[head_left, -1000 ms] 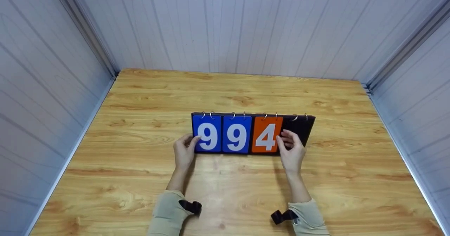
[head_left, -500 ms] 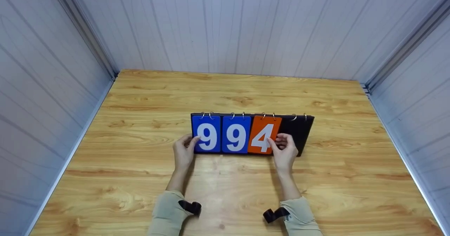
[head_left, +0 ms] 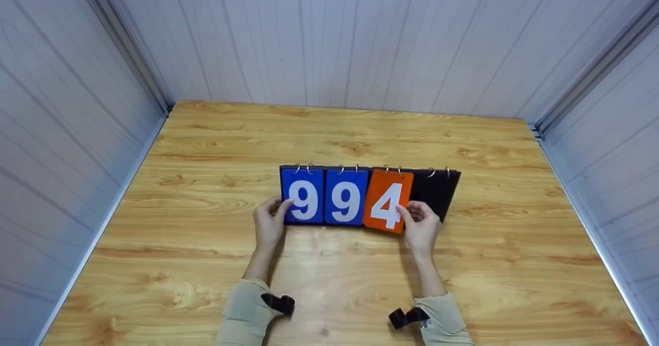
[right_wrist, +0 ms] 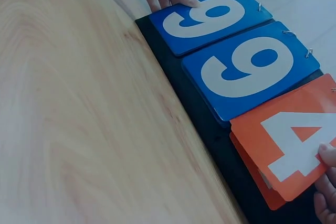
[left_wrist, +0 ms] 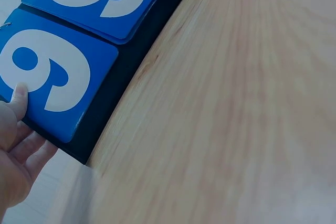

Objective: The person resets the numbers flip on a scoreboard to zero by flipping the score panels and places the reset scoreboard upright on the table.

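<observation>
Two hands: both were on the flip scoreboard (head_left: 368, 196), well apart, one at each end of the visible cards.
Scoreboard position: I saw it lying flat near the middle of the wooden table (head_left: 329, 289), its ring-bound edge away from me.
Display: I read 9, 9, 4 from my left; the fourth slot (head_left: 436, 194) showed bare black.
Left hand (head_left: 269, 223): I held the board's left end; my thumb (left_wrist: 20, 98) lay on the left blue 9 card (head_left: 302, 195), and the fingers wrapped under the black edge.
Right hand (head_left: 422, 226): I pinched the lower right corner of the orange 4 card (head_left: 388, 201) between thumb and fingers.
Orange card attitude: it sat tilted; in the right wrist view its near edge was raised off the orange cards beneath it.
Second blue 9 card (head_left: 346, 196): I noted it flat and untouched, between the other two.
Rings: metal binder rings (head_left: 304, 168) ran along the top edge.
Surroundings: pale panelled walls (head_left: 360, 37) closed in the table on three sides.
</observation>
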A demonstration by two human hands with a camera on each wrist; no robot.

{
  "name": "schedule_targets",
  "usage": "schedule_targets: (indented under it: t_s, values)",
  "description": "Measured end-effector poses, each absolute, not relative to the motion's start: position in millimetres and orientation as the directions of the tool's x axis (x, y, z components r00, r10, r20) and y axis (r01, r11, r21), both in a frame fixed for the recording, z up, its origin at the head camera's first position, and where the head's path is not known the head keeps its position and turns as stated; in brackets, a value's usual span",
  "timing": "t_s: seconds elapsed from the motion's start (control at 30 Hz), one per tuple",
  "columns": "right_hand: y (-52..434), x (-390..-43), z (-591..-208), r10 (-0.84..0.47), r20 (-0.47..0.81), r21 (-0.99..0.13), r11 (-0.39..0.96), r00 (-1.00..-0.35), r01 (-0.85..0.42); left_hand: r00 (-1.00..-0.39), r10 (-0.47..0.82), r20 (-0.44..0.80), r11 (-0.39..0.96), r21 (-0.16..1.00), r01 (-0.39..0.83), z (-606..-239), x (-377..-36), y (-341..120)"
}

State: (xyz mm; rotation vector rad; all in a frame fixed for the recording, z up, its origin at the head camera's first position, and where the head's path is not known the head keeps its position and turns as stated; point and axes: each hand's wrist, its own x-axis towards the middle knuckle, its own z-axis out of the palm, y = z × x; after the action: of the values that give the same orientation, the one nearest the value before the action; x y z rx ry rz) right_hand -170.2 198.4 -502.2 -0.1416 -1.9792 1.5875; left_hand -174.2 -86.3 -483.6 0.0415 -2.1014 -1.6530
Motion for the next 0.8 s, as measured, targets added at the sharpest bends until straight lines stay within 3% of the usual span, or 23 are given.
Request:
schedule_targets:
  t_s: [0.23,0.33,0.47,0.67,0.8]
  values:
    - [198,-157,-494,0.418,0.493,-0.846,0.436,-0.763,-0.307,-0.891,-0.302,0.338,0.253,0.930,0.267,-498,-182,-90]
    - [194,-147,-480,0.401,0.514,-0.834,0.441,-0.758,-0.332,-0.891,-0.301,0.339,0.246,0.931,0.271,-512,-188,-93]
    - [192,-137,-465,0.392,0.467,-0.872,0.350,-0.792,-0.341,-0.891,-0.307,0.335,0.256,0.931,0.261,-520,-192,-95]
    - [206,-136,-471,0.353,0.431,-0.901,0.213,-0.830,-0.377,-0.886,-0.300,0.354,0.273,0.921,0.276,-519,-193,-95]
    - [216,-143,-482,0.310,0.376,-0.919,0.001,-0.873,-0.395,-0.891,-0.300,0.342,0.269,0.926,0.266,-519,-193,-95]
